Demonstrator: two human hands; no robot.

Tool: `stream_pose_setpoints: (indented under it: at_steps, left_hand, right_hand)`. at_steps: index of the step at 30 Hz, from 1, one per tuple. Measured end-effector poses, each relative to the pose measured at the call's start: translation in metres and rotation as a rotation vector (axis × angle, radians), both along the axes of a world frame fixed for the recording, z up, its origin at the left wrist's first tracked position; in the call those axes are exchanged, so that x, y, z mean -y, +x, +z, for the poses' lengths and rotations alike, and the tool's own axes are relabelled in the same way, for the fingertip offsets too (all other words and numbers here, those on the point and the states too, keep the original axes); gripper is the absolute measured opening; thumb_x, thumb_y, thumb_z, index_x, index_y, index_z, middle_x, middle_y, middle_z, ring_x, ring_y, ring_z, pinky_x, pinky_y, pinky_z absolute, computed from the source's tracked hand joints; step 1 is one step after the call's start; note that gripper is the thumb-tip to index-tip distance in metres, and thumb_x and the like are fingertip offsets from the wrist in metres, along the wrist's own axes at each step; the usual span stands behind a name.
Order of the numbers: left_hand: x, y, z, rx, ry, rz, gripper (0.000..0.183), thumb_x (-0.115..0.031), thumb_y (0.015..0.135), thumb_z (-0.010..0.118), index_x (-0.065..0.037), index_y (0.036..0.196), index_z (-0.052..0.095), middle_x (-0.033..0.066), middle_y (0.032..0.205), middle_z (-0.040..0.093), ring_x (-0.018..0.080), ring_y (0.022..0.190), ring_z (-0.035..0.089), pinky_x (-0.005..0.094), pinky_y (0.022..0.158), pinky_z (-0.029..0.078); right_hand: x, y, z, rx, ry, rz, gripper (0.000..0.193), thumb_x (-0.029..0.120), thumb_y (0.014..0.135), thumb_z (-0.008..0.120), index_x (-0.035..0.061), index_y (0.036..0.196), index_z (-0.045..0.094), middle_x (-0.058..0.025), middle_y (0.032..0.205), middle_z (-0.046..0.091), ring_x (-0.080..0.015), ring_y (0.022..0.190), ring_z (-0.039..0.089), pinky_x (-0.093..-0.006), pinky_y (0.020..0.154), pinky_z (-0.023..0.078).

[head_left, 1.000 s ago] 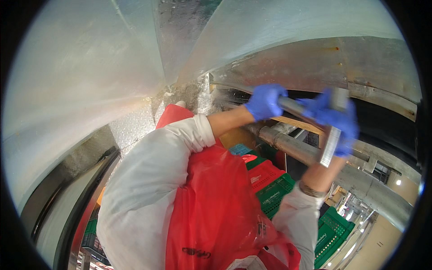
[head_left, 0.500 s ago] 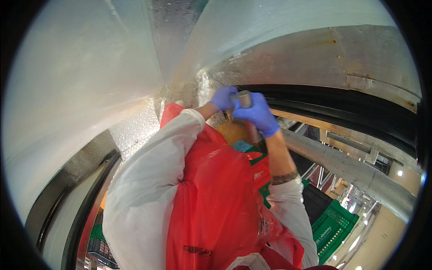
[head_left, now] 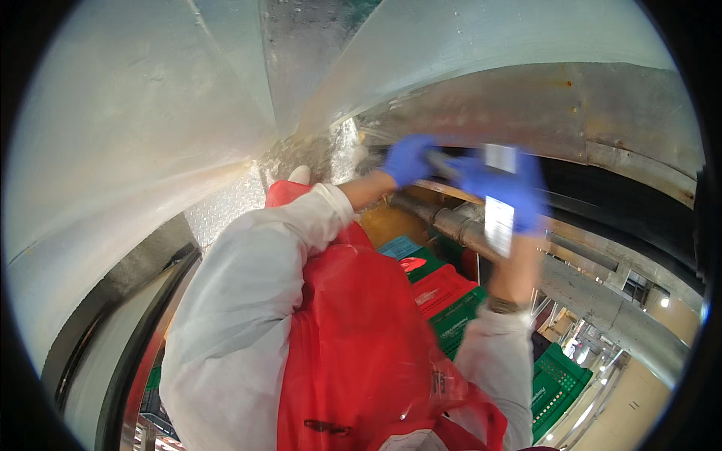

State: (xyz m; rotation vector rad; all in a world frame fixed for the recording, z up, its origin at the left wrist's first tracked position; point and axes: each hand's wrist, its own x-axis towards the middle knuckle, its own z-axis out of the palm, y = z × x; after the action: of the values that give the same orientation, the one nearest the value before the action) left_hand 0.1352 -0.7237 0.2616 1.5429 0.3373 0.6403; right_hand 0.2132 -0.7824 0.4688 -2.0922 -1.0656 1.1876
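Observation:
My left hand (head_left: 410, 160), in a blue glove, is closed around one end of a grey rod-like tool (head_left: 442, 164). My right hand (head_left: 519, 192), also blue-gloved and smeared by motion, grips the tool's other end. Bright metal faces (head_left: 499, 225) show above and below the right fingers; the tool's exact kind is too blurred to tell. Both hands are in front of a black band (head_left: 594, 195) under a metal panel. Beyond the left hand, wet textured metal plate (head_left: 344, 143) shines.
Large pale, smooth walls (head_left: 143, 113) slope down on the far side. A thick metal pipe (head_left: 587, 289) runs below my right arm. Green crates (head_left: 556, 387) and a red crate (head_left: 440, 289) stand low at the right. A metal-edged frame (head_left: 150, 338) is at the left.
Both hands have moved right with the tool, the right one farther, so they are wider apart. Fine spray seen earlier near the metal panel no longer shows. More of the crates has come into view.

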Motion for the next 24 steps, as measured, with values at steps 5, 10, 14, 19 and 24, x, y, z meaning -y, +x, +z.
stream_pose_setpoints:
  at_steps: [5,10,14,19,24]
  left_hand:
    - [0.02,-0.014,-0.135,-0.15,0.262,0.14,0.028,-0.024,0.073,0.081,-0.007,0.093,0.071,0.0186,0.094,0.071,0.0416,0.087,0.068,0.0493,0.078,0.055]
    - [0.014,0.035,-0.012,0.12,0.076,0.129,0.024,-0.019,0.072,0.078,-0.005,0.089,0.066,0.0188,0.087,0.068,0.0416,0.086,0.066,0.0473,0.075,0.052]
    - [0.011,0.026,0.101,0.221,0.122,0.099,0.029,-0.018,0.068,0.08,-0.007,0.089,0.064,0.0161,0.087,0.066,0.0385,0.084,0.065,0.0449,0.074,0.051]
    - [0.008,-0.001,-0.02,0.21,0.231,0.37,0.032,-0.03,0.071,0.085,-0.011,0.086,0.064,0.0122,0.088,0.065,0.0362,0.083,0.064,0.0449,0.076,0.052]
    - [0.019,-0.007,-0.206,0.103,-0.977,0.102,0.022,-0.021,0.077,0.078,-0.009,0.089,0.064,0.0162,0.096,0.063,0.0362,0.091,0.063,0.0431,0.082,0.052]
  right_hand:
    - [0.028,-0.021,-0.1,0.097,-0.196,-0.081,0.031,0.011,0.069,0.089,0.0005,0.095,0.076,-0.0005,0.081,0.071,-0.0116,0.074,0.064,-0.0325,0.069,0.053]
    - [0.002,-0.027,0.068,-0.119,0.25,-0.474,0.023,0.013,0.066,0.078,0.0021,0.085,0.07,-0.0086,0.079,0.068,-0.0172,0.074,0.067,-0.033,0.076,0.056]
    - [0.006,-0.01,0.174,-0.233,0.384,-0.151,0.02,0.013,0.066,0.071,0.0008,0.075,0.058,-0.0088,0.067,0.057,-0.0282,0.072,0.069,-0.0562,0.101,0.052]
    - [-0.002,-0.033,0.057,-0.027,0.004,0.011,0.032,0.019,0.07,0.081,-0.0004,0.094,0.072,-0.0077,0.082,0.069,-0.0161,0.072,0.063,-0.0371,0.071,0.052]
    - [0.008,-0.068,-0.102,-0.125,0.045,-0.026,0.022,0.013,0.072,0.077,0.0023,0.086,0.064,0.0006,0.077,0.06,-0.0095,0.073,0.052,-0.0309,0.067,0.047]
